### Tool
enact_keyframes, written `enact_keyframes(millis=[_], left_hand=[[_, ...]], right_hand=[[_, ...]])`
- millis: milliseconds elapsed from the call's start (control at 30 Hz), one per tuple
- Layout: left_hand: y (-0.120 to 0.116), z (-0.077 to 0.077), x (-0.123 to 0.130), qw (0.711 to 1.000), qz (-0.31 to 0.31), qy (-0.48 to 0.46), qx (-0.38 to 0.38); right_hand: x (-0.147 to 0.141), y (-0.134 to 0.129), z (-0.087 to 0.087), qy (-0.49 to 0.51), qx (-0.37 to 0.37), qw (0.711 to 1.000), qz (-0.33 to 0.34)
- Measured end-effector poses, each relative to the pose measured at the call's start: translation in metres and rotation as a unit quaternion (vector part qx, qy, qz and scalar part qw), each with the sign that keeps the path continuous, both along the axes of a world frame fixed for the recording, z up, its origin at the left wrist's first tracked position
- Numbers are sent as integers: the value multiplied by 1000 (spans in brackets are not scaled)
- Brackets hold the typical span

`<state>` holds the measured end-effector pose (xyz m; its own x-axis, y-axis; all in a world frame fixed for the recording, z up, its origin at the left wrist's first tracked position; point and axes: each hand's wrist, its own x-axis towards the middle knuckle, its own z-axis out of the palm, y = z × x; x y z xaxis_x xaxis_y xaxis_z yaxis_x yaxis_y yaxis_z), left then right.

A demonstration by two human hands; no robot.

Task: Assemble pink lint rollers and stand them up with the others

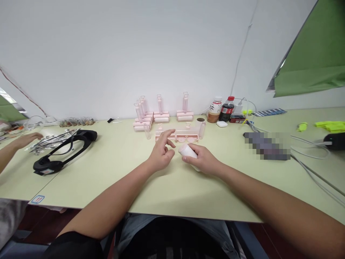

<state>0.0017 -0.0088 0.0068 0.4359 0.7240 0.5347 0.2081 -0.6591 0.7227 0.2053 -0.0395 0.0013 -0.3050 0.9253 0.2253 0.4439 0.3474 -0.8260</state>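
Note:
My right hand (203, 158) is wrapped round a white roll (188, 150) with a pale pink end, which looks like a lint roller's sticky roll and is held tilted above the table. To its left, my left hand (162, 153) holds nothing; its fingers are apart and the index finger stretches forward. Just beyond both hands lie opened pink cases (187, 139) with round parts inside. A clear tube-like handle (147, 131) stands to their left, and another clear handle (202, 129) is on their right.
Several pink rollers with upright clear handles (185, 108) line the wall. A cola bottle (227, 109), a drink bottle (215, 109) and a white case (222, 124) stand back right. Cables cross a blurred dark object (265, 145). A black headset (64, 153) and another person's hand (28, 139) are left.

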Motion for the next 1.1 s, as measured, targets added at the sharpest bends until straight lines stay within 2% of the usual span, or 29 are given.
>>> enact_keyframes(millis=[133, 167, 233, 300, 367, 433, 533, 600, 667, 800, 1033, 1100], left_hand=[[-4, -3, 4, 989, -128, 61, 27], [-4, -4, 5, 987, -143, 72, 32], [-3, -4, 4, 989, -115, 87, 38], [0, -1, 1, 991, -43, 116, 44], [3, 6, -6, 982, 33, 182, 34], [5, 14, -13, 954, 83, 287, 4], [8, 22, -22, 894, 115, 429, -49], [10, 23, -24, 865, 119, 481, -74], [11, 21, -24, 853, 102, 505, -84], [13, 15, -23, 865, 66, 492, -75], [14, 6, -20, 917, 60, 388, -69], [14, 5, -19, 922, 64, 374, -75]], right_hand=[[0, -1, 0, -4, 29, 1000, 9], [0, -1, 0, -2, 27, 1000, 8], [0, 1, -1, -1, 17, 1000, -6], [1, 2, -1, 0, 10, 1000, -28], [1, 3, -1, 2, 9, 999, -45], [2, 4, -1, 5, 9, 998, -55], [2, 4, -1, 10, 12, 998, -59], [3, 4, -1, 15, 13, 998, -59], [2, 4, -1, 22, 15, 998, -58], [2, 3, -1, 26, 16, 998, -64], [3, 6, -2, 48, 25, 992, -110], [3, 7, -2, 52, 28, 991, -118]])
